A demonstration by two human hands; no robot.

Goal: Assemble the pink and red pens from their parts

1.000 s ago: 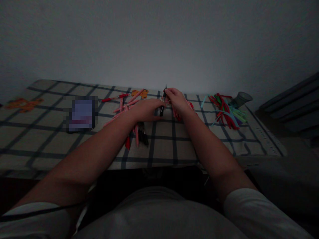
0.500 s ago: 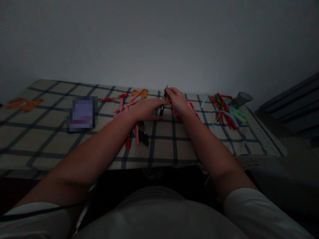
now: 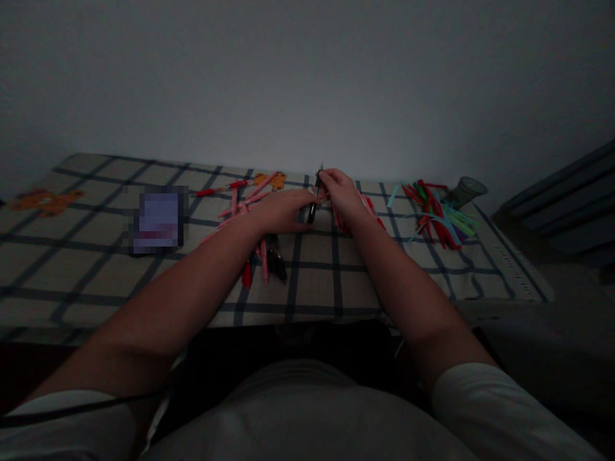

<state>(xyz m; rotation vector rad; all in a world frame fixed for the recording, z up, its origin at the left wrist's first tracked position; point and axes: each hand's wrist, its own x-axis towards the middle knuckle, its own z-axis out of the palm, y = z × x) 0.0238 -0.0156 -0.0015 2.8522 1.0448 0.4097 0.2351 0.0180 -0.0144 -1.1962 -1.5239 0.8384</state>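
Note:
Both my hands meet over the middle of a checked tablecloth (image 3: 336,282). My right hand (image 3: 342,192) is closed around the upper part of a black pen (image 3: 314,203), which stands tilted with its tip up. My left hand (image 3: 283,210) has its fingers pinched on the pen's lower end. Pink and red pens (image 3: 243,203) lie scattered under and to the left of my left hand. A few more red ones (image 3: 372,211) lie beneath my right wrist.
A bundle of red, green and blue strips (image 3: 437,214) lies at the right, beside a tipped glass jar (image 3: 465,190). A blurred purple rectangle (image 3: 156,219) sits at the left. Orange figures are printed on the cloth (image 3: 45,200). A wall stands right behind the table.
Almost nothing: both hands stay on the black pen, with my right hand shifted very slightly.

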